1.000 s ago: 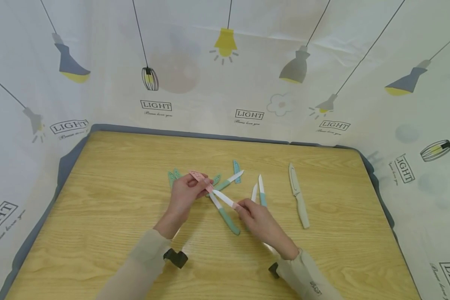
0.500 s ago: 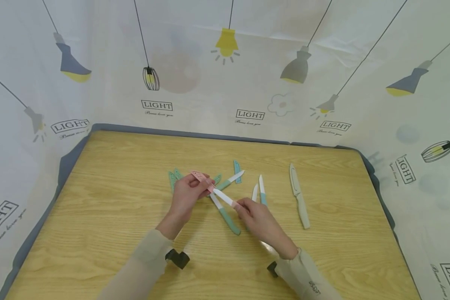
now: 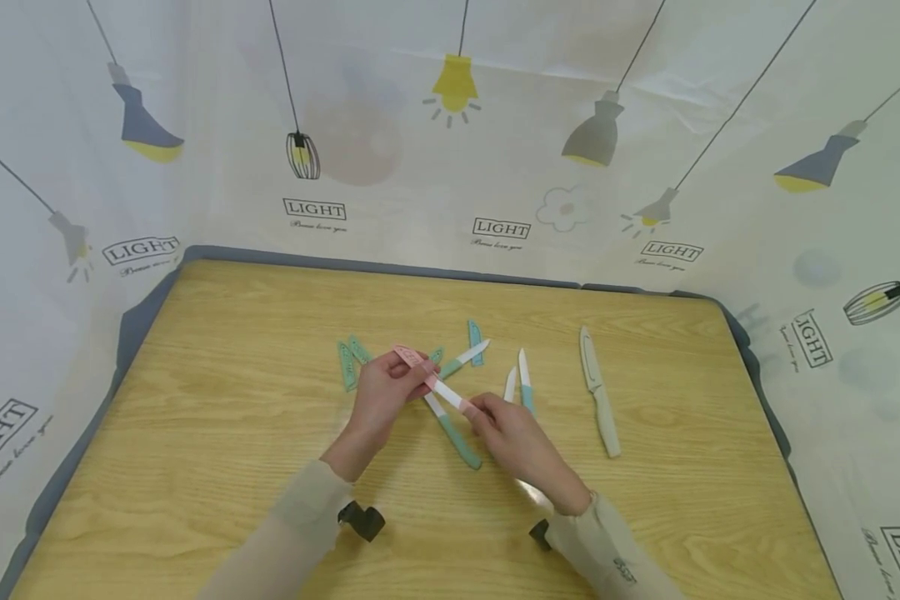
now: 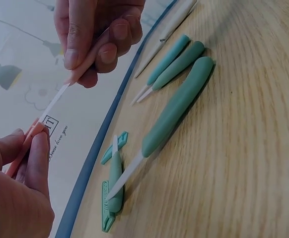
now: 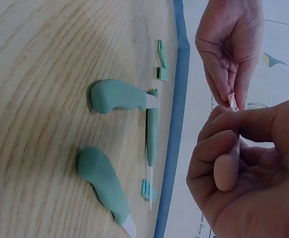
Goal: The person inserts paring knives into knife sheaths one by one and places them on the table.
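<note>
My left hand (image 3: pixel 381 395) pinches a pink knife sheath (image 3: pixel 407 356) between thumb and fingers. Opposite it, my right hand (image 3: pixel 523 440) grips the pink handle of a white-bladed knife (image 4: pixel 53 103). The blade's tip end is hidden inside the sheath's mouth, with a length of white still showing. Both are held up over the table, above a green-handled knife (image 3: pixel 457 440). In the right wrist view the rounded butt of the pink handle (image 5: pixel 227 172) shows in the curled fingers.
Behind the hands lie another green knife (image 3: pixel 465 358), green sheaths (image 3: pixel 347 367) and a blue sheath (image 3: pixel 475 342). A blue-handled knife (image 3: pixel 525 383) and a white blade (image 3: pixel 510 383) lie near my right hand. Farther right is a sheathed cream knife (image 3: pixel 600 396). A printed curtain (image 3: pixel 420 200) surrounds the wooden table (image 3: pixel 195 433).
My left hand has shifted slightly right with the pink sheath, toward my right hand. Less of the white blade shows outside the sheath. The other knives lie as before.
</note>
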`<state>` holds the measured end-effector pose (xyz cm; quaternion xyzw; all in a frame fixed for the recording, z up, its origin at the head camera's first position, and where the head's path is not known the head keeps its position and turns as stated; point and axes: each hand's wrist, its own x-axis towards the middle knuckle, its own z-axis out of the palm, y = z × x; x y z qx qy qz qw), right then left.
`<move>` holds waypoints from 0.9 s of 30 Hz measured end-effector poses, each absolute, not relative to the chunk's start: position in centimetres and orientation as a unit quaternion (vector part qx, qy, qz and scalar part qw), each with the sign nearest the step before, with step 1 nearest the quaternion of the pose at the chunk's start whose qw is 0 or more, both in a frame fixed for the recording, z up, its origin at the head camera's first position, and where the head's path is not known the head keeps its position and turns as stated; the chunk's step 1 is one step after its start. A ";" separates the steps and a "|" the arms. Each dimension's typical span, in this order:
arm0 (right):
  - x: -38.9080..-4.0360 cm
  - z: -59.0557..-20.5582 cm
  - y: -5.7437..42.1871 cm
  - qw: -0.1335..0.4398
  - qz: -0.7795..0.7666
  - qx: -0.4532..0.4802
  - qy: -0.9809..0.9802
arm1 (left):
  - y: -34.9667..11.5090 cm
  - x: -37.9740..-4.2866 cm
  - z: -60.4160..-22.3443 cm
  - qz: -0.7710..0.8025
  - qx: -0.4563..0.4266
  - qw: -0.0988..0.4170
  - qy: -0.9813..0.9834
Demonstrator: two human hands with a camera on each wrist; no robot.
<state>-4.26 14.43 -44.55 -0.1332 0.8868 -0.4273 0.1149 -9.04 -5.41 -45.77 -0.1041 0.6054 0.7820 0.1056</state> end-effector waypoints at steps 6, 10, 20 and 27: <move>-4.5 -44.4 14.2 0.119 -0.424 -0.121 0.890 | -5.1 -9.0 -45.7 0.781 -0.108 0.101 0.607; -4.6 -44.4 14.0 0.122 -0.427 -0.120 0.888 | -4.9 -9.0 -45.8 0.777 -0.104 0.106 0.612; -5.0 -44.3 13.3 0.095 -0.419 -0.120 0.895 | -4.3 -8.7 -46.1 0.773 -0.092 0.113 0.618; -5.1 -44.2 12.9 0.093 -0.418 -0.123 0.895 | -4.0 -8.5 -46.3 0.773 -0.079 0.119 0.619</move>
